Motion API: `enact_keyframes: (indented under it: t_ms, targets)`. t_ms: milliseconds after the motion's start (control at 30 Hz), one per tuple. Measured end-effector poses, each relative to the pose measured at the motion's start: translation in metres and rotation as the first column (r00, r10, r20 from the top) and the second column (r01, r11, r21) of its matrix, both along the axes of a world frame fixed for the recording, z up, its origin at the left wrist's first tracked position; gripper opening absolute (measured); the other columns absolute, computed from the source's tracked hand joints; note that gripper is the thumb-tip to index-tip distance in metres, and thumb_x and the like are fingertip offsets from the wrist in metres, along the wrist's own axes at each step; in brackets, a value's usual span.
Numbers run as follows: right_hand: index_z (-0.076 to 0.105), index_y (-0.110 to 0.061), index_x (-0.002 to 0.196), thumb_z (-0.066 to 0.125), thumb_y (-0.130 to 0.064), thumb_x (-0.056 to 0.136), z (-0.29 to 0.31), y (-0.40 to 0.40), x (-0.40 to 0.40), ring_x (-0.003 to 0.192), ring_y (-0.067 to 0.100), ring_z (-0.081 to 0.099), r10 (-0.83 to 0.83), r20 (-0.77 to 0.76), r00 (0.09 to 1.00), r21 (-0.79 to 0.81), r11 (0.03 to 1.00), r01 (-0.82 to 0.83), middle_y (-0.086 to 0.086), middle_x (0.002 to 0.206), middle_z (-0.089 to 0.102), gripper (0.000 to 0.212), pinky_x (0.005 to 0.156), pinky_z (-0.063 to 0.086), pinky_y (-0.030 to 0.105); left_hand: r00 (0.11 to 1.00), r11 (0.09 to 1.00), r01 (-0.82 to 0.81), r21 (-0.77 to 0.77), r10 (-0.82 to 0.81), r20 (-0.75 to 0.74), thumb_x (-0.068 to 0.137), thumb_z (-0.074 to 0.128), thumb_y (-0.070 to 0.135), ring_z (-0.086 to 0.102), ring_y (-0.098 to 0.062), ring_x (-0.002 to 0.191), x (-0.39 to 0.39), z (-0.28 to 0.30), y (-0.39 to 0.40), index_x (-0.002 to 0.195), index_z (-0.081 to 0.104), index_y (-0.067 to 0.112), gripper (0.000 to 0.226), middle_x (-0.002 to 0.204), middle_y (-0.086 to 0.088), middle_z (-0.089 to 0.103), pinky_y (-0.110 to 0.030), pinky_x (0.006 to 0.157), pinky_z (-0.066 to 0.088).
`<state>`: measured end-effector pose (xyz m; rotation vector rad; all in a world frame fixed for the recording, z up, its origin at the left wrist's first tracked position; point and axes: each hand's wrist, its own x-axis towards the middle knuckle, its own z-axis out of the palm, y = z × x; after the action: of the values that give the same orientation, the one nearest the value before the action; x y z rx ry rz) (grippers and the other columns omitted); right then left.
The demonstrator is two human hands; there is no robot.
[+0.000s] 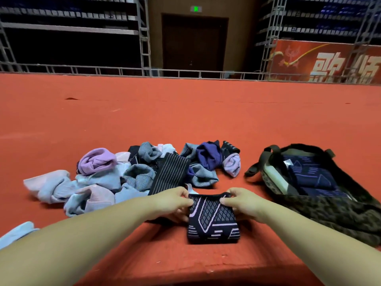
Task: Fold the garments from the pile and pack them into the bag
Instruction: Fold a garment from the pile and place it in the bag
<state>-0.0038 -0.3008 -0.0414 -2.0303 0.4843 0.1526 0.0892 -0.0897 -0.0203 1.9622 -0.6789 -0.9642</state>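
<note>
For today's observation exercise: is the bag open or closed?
Open. The bag gapes wide, showing folded dark patterned garments already inside.

Light is even and moderate on the red floor (185, 112), coming from above and somewhat behind the camera; the floor at 6 o'clock is brightest. Shadows are soft and short: a dim one lies under the forearms and beside the folded cloth (213, 218) at 6 o'clock, another under the pile (123, 176) at 9 o'clock. The background at 12 o'clock falls off to near black; racks (70, 27) at 11 and 1 o'clock show little detail. A green sign (195, 8) at 12 o'clock glows, slightly blown out. Wide-angle bending curves the floor edge and tilts uprights at both sides. The picture is soft overall, softest at the corners and on the banner (325, 60) at 2 o'clock. The bag (340, 211) at 3 o'clock is dark and murky inside.
</note>
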Motion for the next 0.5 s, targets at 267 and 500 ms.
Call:
enact_keyframes:
  t_ms: [267,500]
  targets:
    - [0.044,-0.017,0.075,0.071,-0.030,0.082,-0.015,0.001,0.018,0.051,0.016,0.046,-0.188,0.002,0.982,-0.215,0.959,0.184,0.003,0.065,0.053,0.031,0.047,0.034,0.023,0.625,0.931,0.336,0.145,-0.335,0.705,0.090,0.056,0.038,0.034,-0.011,0.134,-0.012,0.002,0.011,0.136,0.049,0.016,0.051,0.143,-0.002,0.044,-0.007,0.103,0.017]
    - [0.051,-0.029,0.080,0.074,-0.038,0.075,0.001,0.002,-0.014,0.079,0.005,0.050,0.108,0.340,0.934,-0.456,0.888,0.063,-0.003,0.090,0.055,0.025,0.074,0.039,0.026,0.492,0.821,0.399,0.408,-0.567,0.660,0.091,0.055,0.047,0.010,-0.013,0.146,-0.010,-0.021,0.013,0.147,0.030,0.027,0.065,0.158,0.004,0.019,-0.023,0.114,0.004]
